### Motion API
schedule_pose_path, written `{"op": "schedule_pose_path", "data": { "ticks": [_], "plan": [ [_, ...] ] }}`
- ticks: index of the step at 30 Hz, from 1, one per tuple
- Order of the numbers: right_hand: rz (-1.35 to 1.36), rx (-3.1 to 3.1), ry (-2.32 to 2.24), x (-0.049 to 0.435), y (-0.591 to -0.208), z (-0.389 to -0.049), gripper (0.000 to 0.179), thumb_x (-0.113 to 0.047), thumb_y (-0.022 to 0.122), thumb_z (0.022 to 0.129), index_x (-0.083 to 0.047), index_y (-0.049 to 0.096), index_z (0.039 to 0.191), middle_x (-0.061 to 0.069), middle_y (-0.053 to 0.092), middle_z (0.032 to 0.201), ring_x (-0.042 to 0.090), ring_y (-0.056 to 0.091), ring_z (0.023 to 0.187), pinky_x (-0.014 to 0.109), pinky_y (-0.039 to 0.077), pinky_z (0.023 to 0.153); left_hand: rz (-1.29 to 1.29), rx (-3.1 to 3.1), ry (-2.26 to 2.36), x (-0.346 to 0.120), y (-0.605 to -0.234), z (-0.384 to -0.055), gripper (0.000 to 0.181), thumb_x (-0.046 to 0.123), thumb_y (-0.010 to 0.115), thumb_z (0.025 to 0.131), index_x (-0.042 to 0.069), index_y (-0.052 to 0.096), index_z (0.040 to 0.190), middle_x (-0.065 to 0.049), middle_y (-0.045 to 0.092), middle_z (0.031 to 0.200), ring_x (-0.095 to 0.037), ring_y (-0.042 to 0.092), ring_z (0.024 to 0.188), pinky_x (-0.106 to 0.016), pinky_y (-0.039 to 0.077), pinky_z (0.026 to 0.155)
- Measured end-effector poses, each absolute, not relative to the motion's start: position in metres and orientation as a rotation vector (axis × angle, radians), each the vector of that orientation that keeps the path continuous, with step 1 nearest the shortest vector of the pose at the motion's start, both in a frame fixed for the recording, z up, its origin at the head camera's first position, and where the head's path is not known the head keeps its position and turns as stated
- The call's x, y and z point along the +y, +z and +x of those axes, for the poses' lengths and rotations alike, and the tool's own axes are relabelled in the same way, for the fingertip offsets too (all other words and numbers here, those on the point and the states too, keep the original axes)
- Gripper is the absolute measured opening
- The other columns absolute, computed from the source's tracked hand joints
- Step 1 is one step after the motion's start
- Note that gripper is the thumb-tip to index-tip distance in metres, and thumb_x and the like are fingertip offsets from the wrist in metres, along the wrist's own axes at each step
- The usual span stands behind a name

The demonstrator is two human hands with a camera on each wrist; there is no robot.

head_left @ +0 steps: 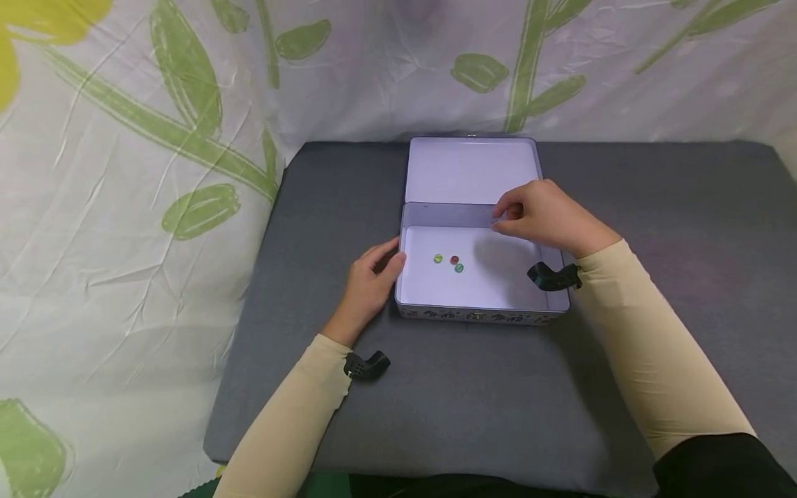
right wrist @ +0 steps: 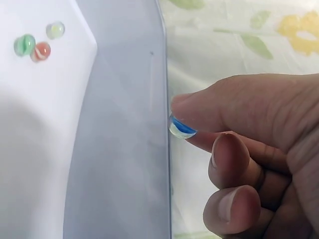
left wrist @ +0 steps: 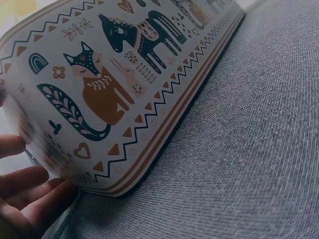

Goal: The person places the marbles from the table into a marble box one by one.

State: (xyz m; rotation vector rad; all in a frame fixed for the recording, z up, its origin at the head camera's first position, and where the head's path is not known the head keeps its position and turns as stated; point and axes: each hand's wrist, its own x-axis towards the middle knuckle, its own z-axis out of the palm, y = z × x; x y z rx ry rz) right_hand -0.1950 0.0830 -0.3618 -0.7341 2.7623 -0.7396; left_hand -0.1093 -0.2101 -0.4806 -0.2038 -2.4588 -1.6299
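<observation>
A shallow tin box (head_left: pixel 423 287) with a pale inside lies open on the table, its lid (head_left: pixel 470 169) folded back. Over its back right part, my right hand (head_left: pixel 548 214) pinches a clear marble with a blue swirl (right wrist: pixel 181 127) between thumb and finger. On the box floor lie three more marbles: a yellow-green marble (head_left: pixel 438 259), a red marble (head_left: pixel 454 260) and a green marble (head_left: pixel 459 268), the last two side by side. My left hand (head_left: pixel 369 283) rests against the box's left side, thumb at the rim, fingers loosely extended along the outer wall.
The dark grey table (head_left: pixel 311 228) spreads around the box. A white cloth (head_left: pixel 386 83) with green leaf prints hangs behind it and to the left. Fox and horse patterns decorate the box's outer front wall (left wrist: pixel 144 45). My right arm's shadow falls across the table.
</observation>
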Motion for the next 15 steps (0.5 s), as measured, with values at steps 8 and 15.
{"op": "schedule_pose_path", "data": {
  "ticks": [8, 15],
  "plan": [
    [-0.862, 2.687, -0.760, 0.056, -0.369, -0.202, 0.007, -0.015, 0.073, 0.085, -0.010, 0.074, 0.089, 0.002, 0.057, 0.065, 0.016, 0.048, 0.063, 0.033, 0.042, 0.065, -0.201, -2.461, -1.635, -0.211, -0.480, -0.111, 0.044, 0.034, 0.061, 0.096, 0.009, 0.062, 0.132, -0.008, 0.062, 0.127, -0.018, 0.058, 0.113, -0.038, 0.048, 0.095],
    [-0.920, 2.640, -0.711, 0.034, -0.372, -0.208, 0.007, -0.015, 0.074, 0.085, -0.009, 0.075, 0.090, 0.002, 0.060, 0.068, 0.017, 0.050, 0.065, 0.033, 0.043, 0.064, -0.225, -2.425, -1.648, -0.211, -0.481, -0.112, 0.042, 0.027, 0.064, 0.095, 0.005, 0.063, 0.130, -0.010, 0.061, 0.129, -0.019, 0.059, 0.113, -0.038, 0.048, 0.096]
  ]
}}
